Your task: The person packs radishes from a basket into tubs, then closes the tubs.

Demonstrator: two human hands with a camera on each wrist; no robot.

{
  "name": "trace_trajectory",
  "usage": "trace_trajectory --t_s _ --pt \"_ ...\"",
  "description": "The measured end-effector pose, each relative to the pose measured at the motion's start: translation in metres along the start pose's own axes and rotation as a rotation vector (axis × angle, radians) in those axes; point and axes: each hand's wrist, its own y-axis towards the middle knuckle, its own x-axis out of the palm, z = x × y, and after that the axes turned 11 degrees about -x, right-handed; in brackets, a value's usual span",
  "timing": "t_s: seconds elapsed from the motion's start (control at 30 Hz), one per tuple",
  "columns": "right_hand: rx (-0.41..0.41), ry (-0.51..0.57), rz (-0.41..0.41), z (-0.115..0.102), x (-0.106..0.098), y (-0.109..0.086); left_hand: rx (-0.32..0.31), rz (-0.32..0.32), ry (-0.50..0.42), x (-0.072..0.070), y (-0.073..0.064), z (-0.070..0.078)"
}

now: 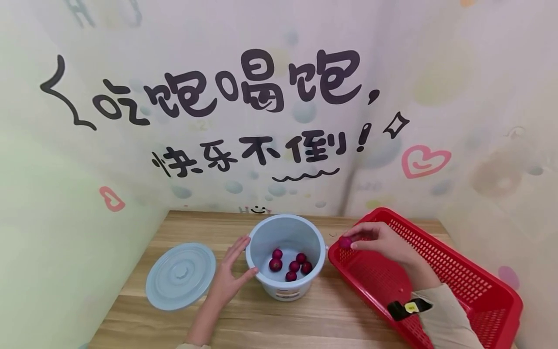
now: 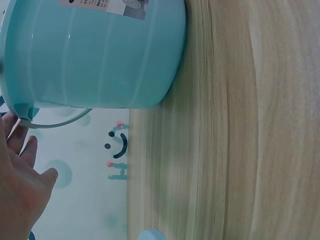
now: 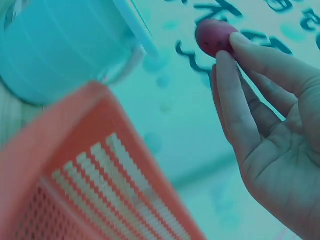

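A light blue bucket (image 1: 285,291) stands upright at the middle of the table, with several small purple-red radishes (image 1: 275,264) on its floor. My left hand (image 1: 228,274) is at the bucket's left side, fingers spread and fingertips right at the rim; the left wrist view shows it by the thin handle (image 2: 62,124). Between thumb and fingertips, my right hand (image 1: 379,240) pinches another radish (image 3: 216,38), over the near-left corner of a red perforated basket (image 1: 492,283). In the right wrist view this radish is held above the basket's rim.
To the bucket's left, a round light blue lid (image 1: 180,276) lies flat on the wooden table (image 1: 279,329). The long basket slants along the right side, its corner close to the bucket. Behind the table rises a printed wall (image 1: 209,39).
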Motion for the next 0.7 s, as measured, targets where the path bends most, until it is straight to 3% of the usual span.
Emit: trace_trajectory --t_s 0.33,0.7 --pt "-0.062 0.066 -0.068 -0.018 0.048 0.042 -0.006 -0.001 0.004 0.000 0.001 0.000" --pt "-0.085 0.019 -0.077 -0.020 0.085 0.061 0.023 0.000 0.029 -0.002 0.003 0.000"
